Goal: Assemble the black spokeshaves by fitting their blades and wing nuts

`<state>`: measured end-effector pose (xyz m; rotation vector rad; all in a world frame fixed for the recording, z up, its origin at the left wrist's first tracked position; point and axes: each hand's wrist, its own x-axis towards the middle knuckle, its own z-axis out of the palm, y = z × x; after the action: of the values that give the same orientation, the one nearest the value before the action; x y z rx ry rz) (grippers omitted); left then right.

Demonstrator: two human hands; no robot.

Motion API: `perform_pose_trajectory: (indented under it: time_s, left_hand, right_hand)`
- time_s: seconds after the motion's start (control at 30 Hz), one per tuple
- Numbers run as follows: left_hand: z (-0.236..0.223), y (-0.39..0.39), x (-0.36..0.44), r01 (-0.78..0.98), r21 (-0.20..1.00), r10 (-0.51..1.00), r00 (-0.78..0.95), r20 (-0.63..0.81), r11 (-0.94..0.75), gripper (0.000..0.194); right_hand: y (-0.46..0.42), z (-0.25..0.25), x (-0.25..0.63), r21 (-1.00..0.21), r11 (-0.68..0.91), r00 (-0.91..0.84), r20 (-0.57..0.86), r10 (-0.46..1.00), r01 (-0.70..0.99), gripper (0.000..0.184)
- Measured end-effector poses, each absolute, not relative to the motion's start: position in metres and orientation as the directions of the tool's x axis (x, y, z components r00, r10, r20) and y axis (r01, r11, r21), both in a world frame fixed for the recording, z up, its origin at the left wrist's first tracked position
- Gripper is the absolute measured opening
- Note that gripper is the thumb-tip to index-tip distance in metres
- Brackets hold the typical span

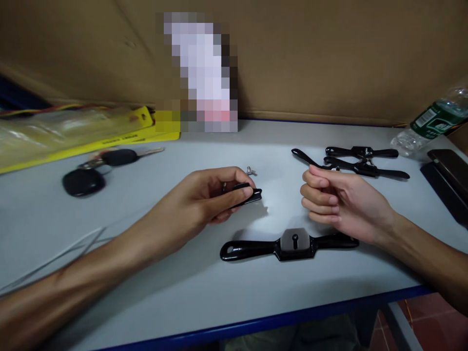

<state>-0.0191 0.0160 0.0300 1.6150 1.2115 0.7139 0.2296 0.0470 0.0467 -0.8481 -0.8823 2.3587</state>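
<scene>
My left hand (pixel 223 195) pinches a small black metal cap (pixel 256 195) between thumb and fingers, above the table. Below it lies a black spokeshave (pixel 248 249) with a grey blade (pixel 300 239) on its middle; a dark keyhole-shaped slot shows in the blade. My right hand (pixel 329 200) is closed, fingers curled and thumb on top, over the spokeshave's right handle end. Whatever is inside its fingers, if anything, is hidden. A small silver thumbscrew (pixel 250 171) rests on the table just behind my left hand.
Several more black spokeshaves (pixel 365 168) lie behind my right hand. A plastic bottle (pixel 433 122) and a dark phone-like object (pixel 449 170) are at the right. Keys with black fobs (pixel 84 182), yellow packaging (pixel 120 136) and a thin white cable (pixel 62 258) lie left. Cardboard (pixel 310 58) stands behind.
</scene>
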Motion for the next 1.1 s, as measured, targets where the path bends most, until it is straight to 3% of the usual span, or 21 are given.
perform_pose_trajectory:
  time_s: [0.3,0.43,0.6,0.7,0.8,1.0,1.1]
  left_hand:
    - [0.029,0.011,-0.018,0.229,0.972,0.944,0.303,-0.128,0.058,0.019]
    - [0.032,0.01,-0.014,0.212,0.977,0.951,0.297,-0.089,0.025,0.02]
    - [0.034,-0.001,-0.01,0.233,0.97,0.941,0.339,-0.017,-0.067,0.008]
    - [0.031,-0.012,-0.007,0.331,0.912,0.95,0.27,0.155,-0.242,0.008]
    - [0.028,-0.02,-0.004,0.415,0.814,0.907,0.29,0.306,-0.407,0.009]
    - [0.025,-0.02,0.001,0.362,0.84,0.89,0.365,0.271,-0.404,0.011]
    - [0.023,-0.02,0.001,0.322,0.846,0.871,0.401,0.286,-0.426,0.01]
  right_hand:
    - [0.048,0.047,0.23,-0.709,-0.673,-0.656,-0.409,0.635,-0.21,0.043]
    - [0.046,0.045,0.228,-0.781,-0.597,-0.631,-0.372,0.681,-0.183,0.04]
    - [0.044,0.041,0.227,-0.944,-0.33,-0.596,-0.275,0.755,0.017,0.035]
    - [0.039,0.043,0.225,-0.964,-0.198,-0.66,-0.267,0.703,0.179,0.039]
    - [0.028,0.046,0.223,-0.972,-0.047,-0.689,-0.198,0.697,0.232,0.035]
    - [0.017,0.042,0.219,-0.898,0.327,-0.631,0.073,0.772,0.296,0.011]
    - [0.018,0.038,0.219,-0.866,0.383,-0.646,0.095,0.758,0.321,0.011]
